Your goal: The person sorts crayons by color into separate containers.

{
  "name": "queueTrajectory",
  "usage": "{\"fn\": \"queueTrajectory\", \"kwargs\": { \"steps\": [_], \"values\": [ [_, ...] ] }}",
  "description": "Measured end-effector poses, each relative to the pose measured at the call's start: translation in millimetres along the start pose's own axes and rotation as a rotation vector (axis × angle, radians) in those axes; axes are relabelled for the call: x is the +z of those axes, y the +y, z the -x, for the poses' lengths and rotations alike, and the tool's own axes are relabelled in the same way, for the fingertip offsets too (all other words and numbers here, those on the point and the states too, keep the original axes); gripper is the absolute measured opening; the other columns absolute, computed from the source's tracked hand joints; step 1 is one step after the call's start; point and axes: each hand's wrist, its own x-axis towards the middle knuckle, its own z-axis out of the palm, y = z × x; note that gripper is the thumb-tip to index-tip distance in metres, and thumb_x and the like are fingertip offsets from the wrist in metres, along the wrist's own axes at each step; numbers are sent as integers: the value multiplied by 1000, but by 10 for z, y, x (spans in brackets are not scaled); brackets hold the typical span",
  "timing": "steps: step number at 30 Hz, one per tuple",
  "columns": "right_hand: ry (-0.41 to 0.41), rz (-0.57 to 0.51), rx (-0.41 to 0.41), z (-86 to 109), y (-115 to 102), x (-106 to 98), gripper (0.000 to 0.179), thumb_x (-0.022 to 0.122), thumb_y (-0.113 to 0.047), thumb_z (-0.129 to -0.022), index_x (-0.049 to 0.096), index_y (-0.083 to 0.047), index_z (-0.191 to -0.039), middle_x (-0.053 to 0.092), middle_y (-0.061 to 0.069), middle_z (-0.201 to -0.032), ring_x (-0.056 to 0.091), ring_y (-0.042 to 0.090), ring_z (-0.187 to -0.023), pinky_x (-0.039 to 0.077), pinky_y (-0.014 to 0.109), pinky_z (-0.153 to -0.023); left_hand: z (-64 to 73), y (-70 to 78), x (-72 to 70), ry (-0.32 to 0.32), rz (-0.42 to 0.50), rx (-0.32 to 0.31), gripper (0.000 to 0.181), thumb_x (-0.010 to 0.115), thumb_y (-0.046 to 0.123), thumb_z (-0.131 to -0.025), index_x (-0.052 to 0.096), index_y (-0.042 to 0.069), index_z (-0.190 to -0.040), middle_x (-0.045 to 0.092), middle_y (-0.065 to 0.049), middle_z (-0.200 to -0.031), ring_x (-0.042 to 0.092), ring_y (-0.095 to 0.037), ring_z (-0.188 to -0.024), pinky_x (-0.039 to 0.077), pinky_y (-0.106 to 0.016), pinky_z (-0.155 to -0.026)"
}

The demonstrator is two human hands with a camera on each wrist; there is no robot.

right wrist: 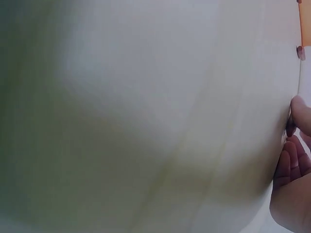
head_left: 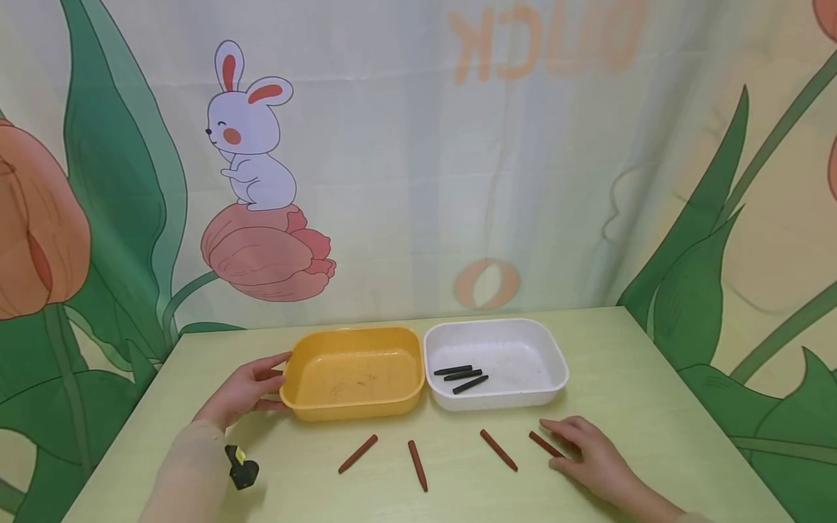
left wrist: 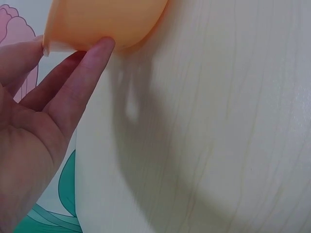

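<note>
my left hand (head_left: pixel 245 392): one, fingers loosely extended, tips against the left end of a yellow tray (head_left: pixel 356 412); my right hand (head_left: pixel 591 457): one, thumb and forefinger parted about a red crayon (head_left: pixel 541 441) on the table (head_left: pixel 294 487), contact i cannot tell; further red crayons (head_left: pixel 418 465): three, spaced out leftward; white tray (head_left: pixel 523 363): one, just beside the yellow, black crayons (head_left: pixel 463 375) inside, three
</note>
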Motion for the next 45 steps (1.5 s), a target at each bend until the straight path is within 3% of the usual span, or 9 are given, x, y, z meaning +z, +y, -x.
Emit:
{"fn": "queueTrajectory", "kwargs": {
  "steps": [7,11,15,24,30,39,45],
  "values": [
    [-32,-21,20,-27,-48,-16,36,80,-5,-81,73,-15,-114,60,-10,-95,55,3,-82,52,24,-71,6,10,2,0,-3,-3,57,55,9,-102,34,10,-154,43,-30,-144,63,-35,-108,58,-42,-83],
    [-50,-28,75,-35,-83,-33,29,77,-3,-83,75,-19,-107,60,-12,-94,55,3,-82,52,25,-72,8,8,3,-2,3,-3,56,55,9,-102,34,10,-155,42,-30,-144,63,-35,-108,58,-42,-83],
    [-34,-45,80,-46,-115,-52,29,78,-4,-82,75,-22,-104,59,-13,-92,55,3,-82,52,24,-72,13,6,4,-3,1,-1,56,54,9,-102,34,10,-155,42,-29,-145,63,-36,-109,58,-42,-84],
    [30,-134,1,-129,-301,-123,32,77,1,-82,76,-20,-105,61,-11,-92,56,3,-81,53,22,-70,10,22,15,8,6,-15,56,55,9,-102,35,11,-154,43,-29,-144,64,-34,-107,58,-42,-84],
    [91,-166,-138,-240,-426,-40,33,77,5,-80,76,-15,-106,65,-7,-94,58,4,-81,54,22,-68,0,15,14,4,0,-15,57,56,11,-102,34,12,-155,43,-28,-144,64,-33,-106,58,-41,-83],
    [138,-251,-273,-518,-672,92,36,77,10,-77,76,-10,-107,65,-4,-90,58,6,-77,55,22,-66,18,4,9,10,1,-24,58,55,11,-102,33,12,-155,43,-28,-145,64,-31,-104,57,-42,-85],
    [129,-264,-281,-650,-843,192,37,78,8,-77,76,-12,-108,64,-5,-91,58,6,-78,54,22,-67,18,16,11,7,6,-26,58,56,12,-102,33,13,-155,42,-28,-146,65,-30,-103,56,-45,-88]
  ]
}}
